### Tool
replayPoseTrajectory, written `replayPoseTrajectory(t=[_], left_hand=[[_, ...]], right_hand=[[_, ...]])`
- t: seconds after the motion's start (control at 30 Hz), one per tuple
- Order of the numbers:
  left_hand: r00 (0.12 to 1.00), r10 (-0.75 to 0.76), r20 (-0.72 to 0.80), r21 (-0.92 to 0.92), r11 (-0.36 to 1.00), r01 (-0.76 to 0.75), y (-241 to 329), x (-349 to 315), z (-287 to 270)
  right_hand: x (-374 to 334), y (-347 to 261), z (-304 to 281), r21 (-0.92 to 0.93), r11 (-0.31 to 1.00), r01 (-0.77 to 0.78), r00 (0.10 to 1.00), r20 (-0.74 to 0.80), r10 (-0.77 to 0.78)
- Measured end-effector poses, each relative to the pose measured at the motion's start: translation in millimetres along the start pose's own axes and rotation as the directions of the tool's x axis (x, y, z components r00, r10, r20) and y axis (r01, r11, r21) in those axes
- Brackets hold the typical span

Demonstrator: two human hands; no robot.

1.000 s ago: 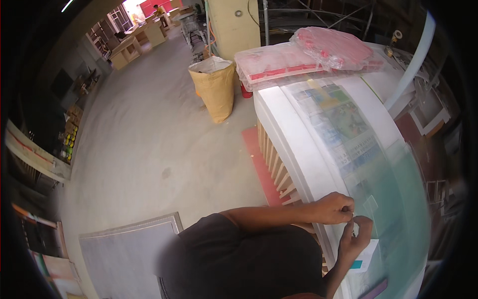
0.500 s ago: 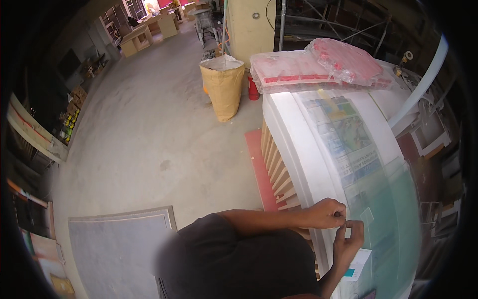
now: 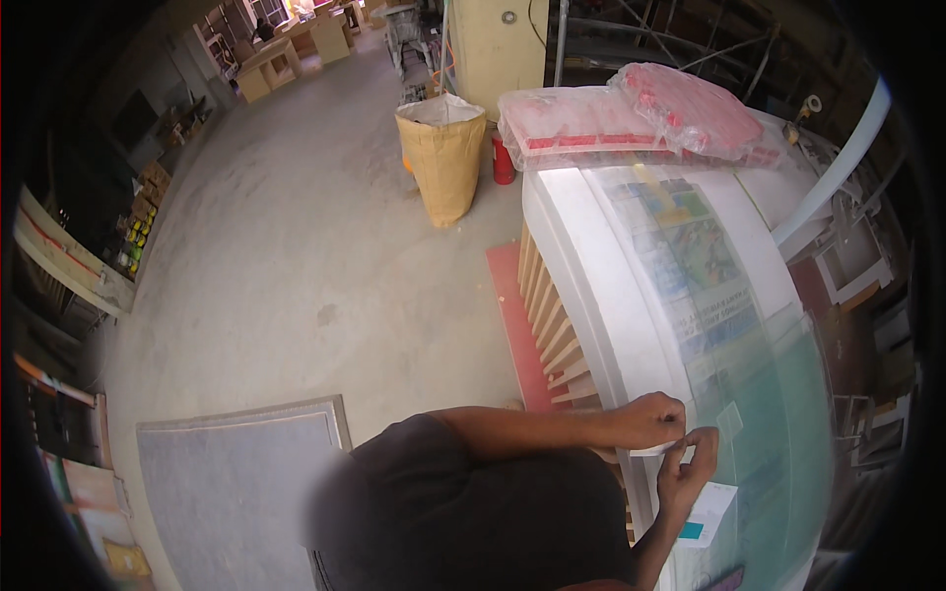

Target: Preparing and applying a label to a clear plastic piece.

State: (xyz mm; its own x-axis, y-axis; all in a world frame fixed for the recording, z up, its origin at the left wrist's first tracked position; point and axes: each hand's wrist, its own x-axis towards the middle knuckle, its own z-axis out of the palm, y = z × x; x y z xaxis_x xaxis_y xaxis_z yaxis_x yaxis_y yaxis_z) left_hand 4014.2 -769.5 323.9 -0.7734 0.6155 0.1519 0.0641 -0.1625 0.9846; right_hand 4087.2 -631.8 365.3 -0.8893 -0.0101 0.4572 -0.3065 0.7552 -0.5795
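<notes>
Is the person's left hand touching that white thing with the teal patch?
Apart. The head view shows the left hand higher in the picture than the white thing, with the right hand between them.

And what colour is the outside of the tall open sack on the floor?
The sack is yellowish tan outside; head view shows it best.

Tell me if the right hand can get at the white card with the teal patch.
Probably yes: the card lies beside the right hand, near the wrist, its right part uncovered. The fingers point toward the left hand, though, so they would likely have to draw back.
</notes>
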Motion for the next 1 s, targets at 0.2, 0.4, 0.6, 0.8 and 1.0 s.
replayPoseTrajectory(t=[0.2, 0.4, 0.6, 0.8, 1.0], left_hand=[[0.983, -0.168, 0.078, -0.363, 0.913, 0.185, -13.5, 6.2, 5.1], [0.998, -0.040, -0.054, 0.002, 0.999, 0.040, -1.0, 6.5, 4.0], [0.994, 0.112, 0.006, 0.192, 0.975, -0.111, 11.2, 8.1, 7.2], [0.995, 0.091, 0.032, 0.251, 0.963, -0.096, 10.4, 15.3, 9.4], [0.992, 0.043, 0.121, 0.267, 0.961, -0.074, 12.9, 23.8, 13.2]], right_hand=[[-0.8, 1.3, 6.1, 0.032, 0.998, 0.060, 0.991, -0.118, -0.056], [-0.8, 1.1, -2.9, -0.005, 1.000, -0.005, 0.997, -0.083, 0.005], [-2.4, 3.1, -13.6, -0.226, 0.974, 0.019, 0.996, -0.083, -0.039], [-4.6, 4.8, -14.8, -0.278, 0.959, -0.057, 0.990, -0.139, 0.018], [-14.6, 7.3, -12.6, -0.318, 0.939, -0.130, 0.979, -0.191, 0.071]])
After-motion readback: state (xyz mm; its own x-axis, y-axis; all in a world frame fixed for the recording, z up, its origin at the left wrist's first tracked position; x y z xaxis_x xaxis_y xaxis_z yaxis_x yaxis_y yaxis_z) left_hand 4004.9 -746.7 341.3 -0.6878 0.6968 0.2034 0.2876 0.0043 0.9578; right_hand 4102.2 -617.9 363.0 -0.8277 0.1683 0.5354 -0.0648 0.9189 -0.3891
